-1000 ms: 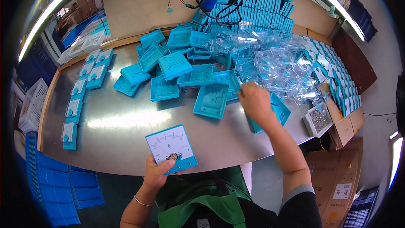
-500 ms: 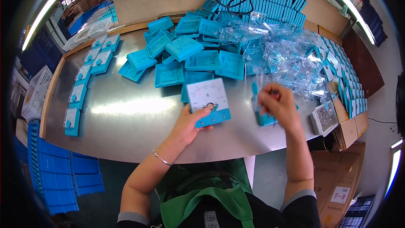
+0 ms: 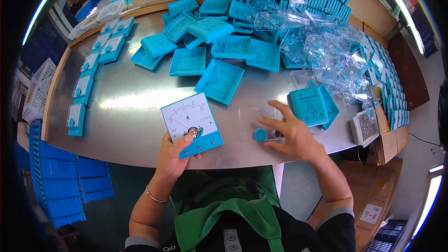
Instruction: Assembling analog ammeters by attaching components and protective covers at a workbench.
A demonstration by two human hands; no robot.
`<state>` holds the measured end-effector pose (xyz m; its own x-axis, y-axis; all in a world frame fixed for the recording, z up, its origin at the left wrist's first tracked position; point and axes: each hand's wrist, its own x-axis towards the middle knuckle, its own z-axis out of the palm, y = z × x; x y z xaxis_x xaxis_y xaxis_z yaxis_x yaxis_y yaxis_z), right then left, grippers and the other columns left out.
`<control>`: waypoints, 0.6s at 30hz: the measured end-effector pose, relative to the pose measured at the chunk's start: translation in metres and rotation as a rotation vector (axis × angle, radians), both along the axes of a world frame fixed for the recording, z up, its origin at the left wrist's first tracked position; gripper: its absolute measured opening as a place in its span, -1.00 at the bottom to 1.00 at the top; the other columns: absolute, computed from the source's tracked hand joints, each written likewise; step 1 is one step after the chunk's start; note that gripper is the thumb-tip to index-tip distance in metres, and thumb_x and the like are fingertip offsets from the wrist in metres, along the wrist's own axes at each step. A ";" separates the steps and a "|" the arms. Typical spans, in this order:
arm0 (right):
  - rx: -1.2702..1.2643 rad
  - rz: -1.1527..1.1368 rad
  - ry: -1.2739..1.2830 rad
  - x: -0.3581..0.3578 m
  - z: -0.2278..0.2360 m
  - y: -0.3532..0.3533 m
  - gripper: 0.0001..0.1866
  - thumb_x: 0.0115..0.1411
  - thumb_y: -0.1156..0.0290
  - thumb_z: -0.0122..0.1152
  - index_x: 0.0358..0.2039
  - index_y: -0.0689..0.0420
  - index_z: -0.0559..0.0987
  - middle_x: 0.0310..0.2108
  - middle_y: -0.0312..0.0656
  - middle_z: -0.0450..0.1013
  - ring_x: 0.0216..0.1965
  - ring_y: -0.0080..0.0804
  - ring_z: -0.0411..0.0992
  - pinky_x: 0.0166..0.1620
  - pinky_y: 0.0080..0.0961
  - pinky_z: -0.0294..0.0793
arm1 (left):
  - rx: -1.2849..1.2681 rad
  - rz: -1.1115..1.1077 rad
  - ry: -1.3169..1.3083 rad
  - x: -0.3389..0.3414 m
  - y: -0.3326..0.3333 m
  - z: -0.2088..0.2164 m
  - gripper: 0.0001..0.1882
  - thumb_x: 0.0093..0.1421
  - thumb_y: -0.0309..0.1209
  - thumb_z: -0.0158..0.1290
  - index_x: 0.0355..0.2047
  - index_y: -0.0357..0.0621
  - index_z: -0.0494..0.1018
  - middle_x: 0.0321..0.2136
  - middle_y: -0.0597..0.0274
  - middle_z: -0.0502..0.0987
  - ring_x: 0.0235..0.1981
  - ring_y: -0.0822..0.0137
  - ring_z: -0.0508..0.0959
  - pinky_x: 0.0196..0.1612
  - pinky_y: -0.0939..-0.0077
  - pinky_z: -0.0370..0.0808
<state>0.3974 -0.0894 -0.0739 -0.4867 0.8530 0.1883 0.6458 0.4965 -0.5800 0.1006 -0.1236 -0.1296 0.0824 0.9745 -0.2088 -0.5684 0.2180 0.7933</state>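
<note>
My left hand (image 3: 171, 158) grips a meter (image 3: 191, 123) with a white dial face, a thin red pointer and a teal lower strip; the thumb presses near the round metal part at its middle. To the right, a clear plastic cover (image 3: 248, 120) with a round teal knob (image 3: 260, 134) lies flat on the metal table. Over the cover's right edge is my right hand (image 3: 296, 135), its fingers spread apart. Just beyond that hand, teal box bases (image 3: 308, 106) lie one partly over another.
Loose teal bases (image 3: 186, 61) spread across the table's far middle, beside heaped clear covers (image 3: 331, 60). Finished-looking meters (image 3: 83, 88) line the left edge. A white tray of small metal parts (image 3: 364, 128) and rows of meters (image 3: 394, 98) stand at the right.
My left hand has moved left and nearer me with the meter. My right hand has come left and opened; the clear cover now lies flat beside it. The view has shifted slightly.
</note>
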 end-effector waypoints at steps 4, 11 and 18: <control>-0.119 0.077 -0.074 -0.003 -0.020 0.013 -0.55 -0.07 0.32 0.34 -0.08 -0.03 0.55 0.10 0.09 0.20 -0.38 -0.20 0.52 -0.22 -0.39 0.50 | -0.009 0.011 -0.021 0.001 -0.006 0.001 -0.64 0.07 -0.43 0.11 -0.12 -0.27 0.33 -0.29 0.10 0.50 -0.41 0.28 0.56 -0.55 0.43 0.54; 0.024 0.002 -0.115 -0.029 -0.032 0.005 -0.49 -0.14 0.19 0.38 -0.09 -0.07 0.56 0.09 0.07 0.23 -0.20 -0.09 0.48 -0.18 -0.37 0.50 | 0.004 0.017 -0.044 0.000 -0.005 -0.003 -0.64 0.08 -0.44 0.11 -0.11 -0.26 0.34 -0.28 0.09 0.50 -0.41 0.29 0.56 -0.55 0.43 0.54; 0.141 -0.004 -0.097 -0.029 -0.040 0.003 -0.49 -0.17 0.19 0.40 -0.11 -0.08 0.58 0.07 0.07 0.26 -0.14 -0.04 0.45 -0.18 -0.36 0.50 | 0.015 0.011 -0.021 0.003 -0.007 -0.002 -0.67 0.08 -0.46 0.10 -0.14 -0.27 0.35 -0.29 0.08 0.51 -0.42 0.29 0.56 -0.55 0.44 0.54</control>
<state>0.3685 -0.0860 -0.1142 -0.5050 0.8236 0.2583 0.6976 0.5657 -0.4398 0.1037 -0.1305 -0.1320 0.0760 0.9783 -0.1925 -0.5877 0.1999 0.7840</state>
